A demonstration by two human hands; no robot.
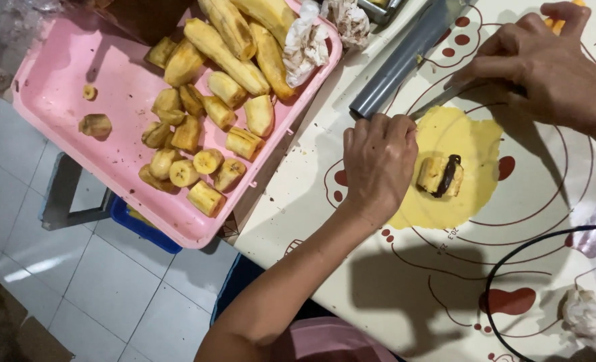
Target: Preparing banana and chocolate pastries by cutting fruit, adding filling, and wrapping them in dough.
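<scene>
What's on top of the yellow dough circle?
A piece of banana with a dark strip lying on it sits on the flat yellow dough. The left hand covers the dough's left edge, so anything under it is hidden.

The floor is laid with large pale grey tiles, glossy enough to carry a soft streak of reflected light at the lower left. A brown patch of something lies across the bottom left corner, too blurred to tell what it is. The bench runs diagonally through the view, covered by a cream plastic cloth printed with dark red curved lines and oval spots. Under its edge stand a grey metal frame and a blue crate, partly hidden. Light falls from above, casting dark shadows on the cloth.
</scene>
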